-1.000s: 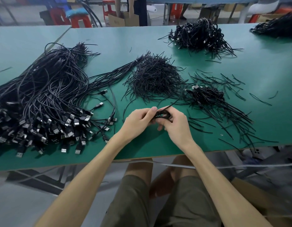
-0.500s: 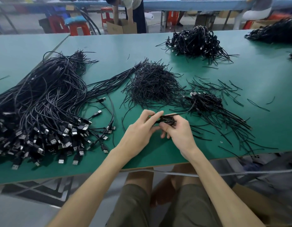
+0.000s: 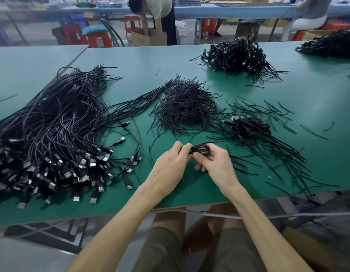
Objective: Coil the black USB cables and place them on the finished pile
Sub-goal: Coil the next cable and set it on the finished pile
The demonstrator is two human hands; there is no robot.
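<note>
Both hands, left [image 3: 170, 165] and right [image 3: 215, 163], are pinching one coiled cable [image 3: 200, 149] in a closed grip above the table [image 3: 189, 189].

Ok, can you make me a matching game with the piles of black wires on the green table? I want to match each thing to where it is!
Things:
1. big heap of loose black USB cables with silver plugs
2. mound of thin black twist ties
3. small coiled black cable bundle
4. far pile of coiled black cables

Places:
A. held between both hands
B. left side of the table
C. far side of the table, right of the middle
D. middle of the table

Pairs: 1-B, 2-D, 3-A, 4-C
</note>
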